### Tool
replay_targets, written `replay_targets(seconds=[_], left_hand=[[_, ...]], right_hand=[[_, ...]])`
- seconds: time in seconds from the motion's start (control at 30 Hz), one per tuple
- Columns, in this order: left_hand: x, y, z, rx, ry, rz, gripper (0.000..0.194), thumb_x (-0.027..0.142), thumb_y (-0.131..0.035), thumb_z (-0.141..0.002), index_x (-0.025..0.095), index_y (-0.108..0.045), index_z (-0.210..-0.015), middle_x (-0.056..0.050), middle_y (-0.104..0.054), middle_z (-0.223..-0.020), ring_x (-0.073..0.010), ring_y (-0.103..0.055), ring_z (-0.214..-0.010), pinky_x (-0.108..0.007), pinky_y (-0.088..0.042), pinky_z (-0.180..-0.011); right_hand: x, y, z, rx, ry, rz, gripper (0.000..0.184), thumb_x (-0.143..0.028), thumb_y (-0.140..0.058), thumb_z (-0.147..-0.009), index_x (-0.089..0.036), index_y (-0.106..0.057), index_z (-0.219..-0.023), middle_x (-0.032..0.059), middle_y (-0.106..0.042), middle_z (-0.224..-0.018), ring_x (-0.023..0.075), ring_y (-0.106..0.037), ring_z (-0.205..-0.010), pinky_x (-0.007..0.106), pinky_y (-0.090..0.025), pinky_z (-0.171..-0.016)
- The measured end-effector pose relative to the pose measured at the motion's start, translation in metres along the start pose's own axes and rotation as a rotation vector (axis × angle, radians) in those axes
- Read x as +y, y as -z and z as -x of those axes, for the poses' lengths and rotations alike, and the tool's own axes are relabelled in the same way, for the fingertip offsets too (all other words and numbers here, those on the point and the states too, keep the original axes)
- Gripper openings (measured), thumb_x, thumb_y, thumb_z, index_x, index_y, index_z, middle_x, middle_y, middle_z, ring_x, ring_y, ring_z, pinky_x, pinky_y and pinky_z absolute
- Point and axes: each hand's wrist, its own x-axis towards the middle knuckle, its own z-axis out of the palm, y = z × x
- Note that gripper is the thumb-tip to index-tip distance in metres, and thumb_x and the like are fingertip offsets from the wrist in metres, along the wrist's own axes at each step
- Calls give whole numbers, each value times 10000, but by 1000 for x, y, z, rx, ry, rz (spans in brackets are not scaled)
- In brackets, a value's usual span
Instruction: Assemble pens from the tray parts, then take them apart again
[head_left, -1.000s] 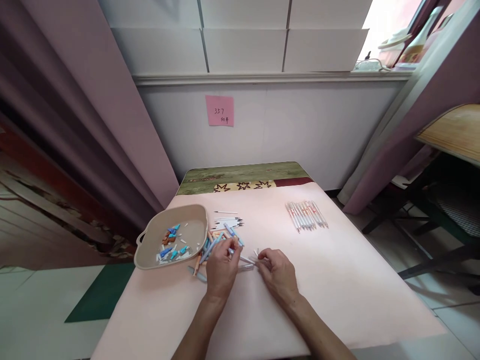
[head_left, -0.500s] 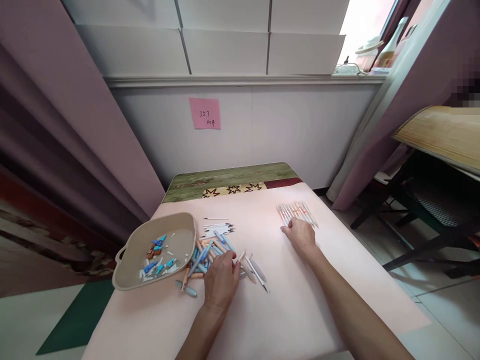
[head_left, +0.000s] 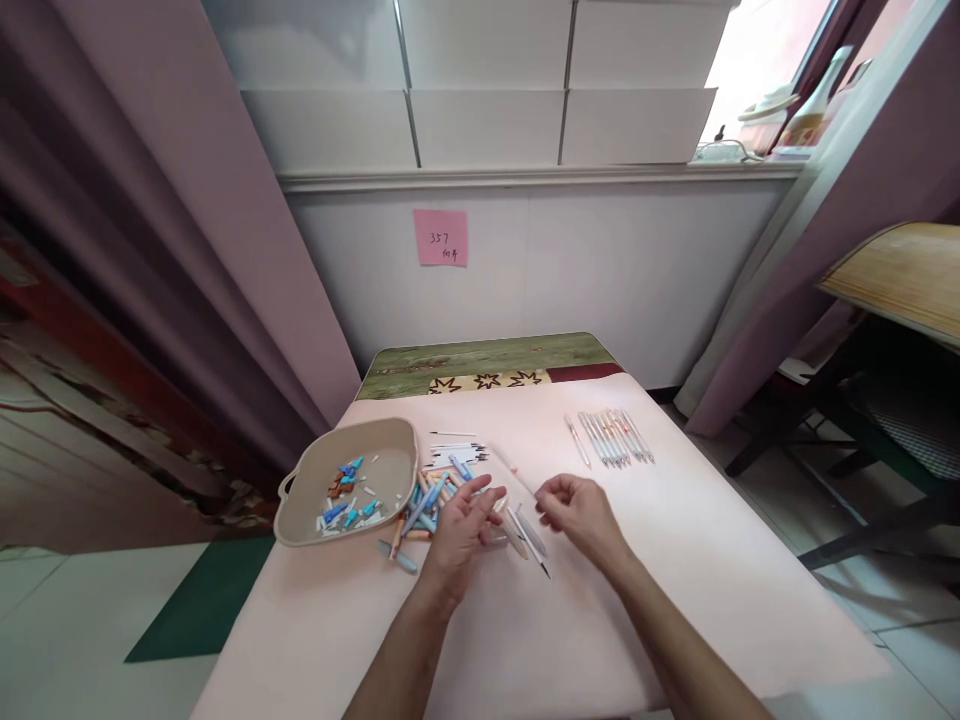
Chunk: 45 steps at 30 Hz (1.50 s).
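Note:
My right hand (head_left: 577,510) pinches the near end of a slim clear pen (head_left: 513,468) with a reddish mark; it is slightly blurred by motion. Beside it, my left hand (head_left: 466,530) hovers with fingers apart, and I see nothing held in it. Under and behind the left hand is a heap of blue and orange pen barrels (head_left: 427,500), partly hidden. Several pale pen parts and a white refill (head_left: 534,545) lie between my hands. To the right, a row of clear pens (head_left: 616,438) lies side by side, with one single pen (head_left: 577,440) just left of it.
A beige basket (head_left: 300,530) at the left holds small blue, brown and white parts. White refills (head_left: 454,452) lie behind the heap. A pink sheet (head_left: 360,640) covers most of the table. A chair (head_left: 900,430) stands at the right.
My right hand has moved left from the row of pens and now holds a clear pen. One pen now lies apart beside the row. My left hand has lifted and opened. The view has shifted.

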Motion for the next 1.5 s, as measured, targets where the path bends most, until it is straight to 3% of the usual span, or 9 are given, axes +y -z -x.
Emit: replay_targets(seconds=[0.17, 0.37, 0.57, 0.73, 0.9, 1.07, 1.3, 1.37, 1.5], left_hand=[[-2, -9, 6, -59, 37, 258, 370, 302, -802, -644, 114, -672, -935, -119, -721, -923, -44, -501, -536, -147, -328, -444], [-8, -15, 9, 1, 0, 281, 347, 292, -812, -634, 108, -658, -885, -93, -730, -838, -24, -457, -475, -139, -340, -439], [-16, -22, 5, 93, -16, 326, 327, 289, -818, -619, 101, -624, -802, -82, -725, -780, -8, -420, -441, -128, -290, -407], [-19, -27, 4, 70, -12, 312, 351, 297, -819, -618, 104, -628, -840, -92, -729, -827, -17, -458, -463, -134, -303, -412], [-25, -26, 0, 103, -2, 339, 348, 304, -818, -620, 120, -609, -828, -96, -733, -854, -17, -471, -461, -130, -300, -408], [-27, -26, -2, 102, 2, 310, 355, 311, -825, -602, 113, -621, -816, -84, -726, -819, -25, -484, -467, -139, -307, -403], [-27, -29, -1, 191, 12, 351, 364, 314, -835, -574, 104, -626, -786, -88, -721, -797, -24, -467, -450, -142, -314, -392], [-28, -29, -2, 200, 10, 362, 368, 310, -838, -569, 107, -628, -794, -89, -721, -811, -31, -486, -464, -145, -329, -398], [-29, -28, -3, 162, 7, 325, 356, 310, -833, -580, 109, -631, -794, -84, -721, -825, -31, -485, -463, -151, -337, -399]], right_hand=[[-7, -29, 34, -222, -118, -517, 309, -464, -665, -716, -166, -588, -735, -14, -611, -596, 84, -525, -458, 194, -395, -447], [-5, -36, 34, -300, -262, -566, 597, -717, -466, -780, -144, -587, -662, -71, -401, -411, 32, -265, -310, 193, -135, -336], [3, -40, 35, -30, -5, -573, 451, -520, -789, -603, -178, -569, -798, -45, -558, -614, 73, -461, -503, 180, -342, -441], [7, -38, 33, -145, -159, -520, 540, -679, -466, -804, -159, -572, -704, -27, -510, -481, 64, -366, -347, 196, -233, -345], [9, -37, 32, -35, -17, -593, 442, -505, -781, -613, -188, -544, -810, -32, -598, -680, 76, -502, -507, 179, -376, -447], [15, -37, 30, -161, -138, -530, 486, -638, -546, -781, -155, -599, -765, -52, -495, -475, 60, -366, -346, 185, -240, -345], [16, -36, 30, 81, 103, -420, 341, -438, -764, -658, -173, -621, -817, 29, -671, -768, 141, -592, -649, 242, -473, -599], [16, -37, 30, 47, 41, -391, 389, -499, -730, -679, -180, -610, -867, 10, -652, -697, 136, -581, -566, 233, -453, -517], [17, -38, 26, -125, -155, -413, 543, -675, -457, -807, -156, -603, -743, -35, -504, -442, 87, -392, -311, 208, -255, -325]])
